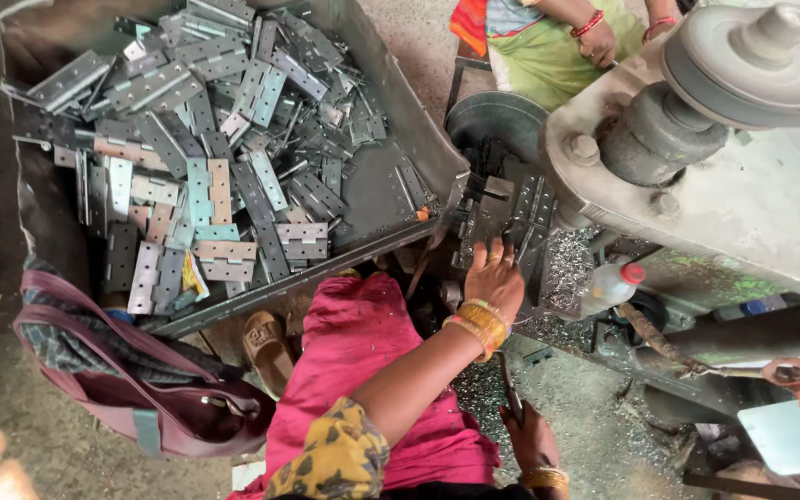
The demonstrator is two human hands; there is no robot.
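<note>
Two hands in head view. Left hand (495, 278) at machine bed, fingers curled on metal hinge plate (522, 215) below drill head (659, 139). Right hand (531, 437) low near floor, fingers closed round dark lever handle (509, 389). Tray (391, 185) of loose hinges (196, 139) left of machine. Plastic bottle (608, 287) just beside left hand. Second person (548, 37) at top.

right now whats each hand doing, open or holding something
Left hand: fingers on the metal hinge piece at the machine; grip cannot be told.
Right hand: shut on a dark lever handle.
</note>
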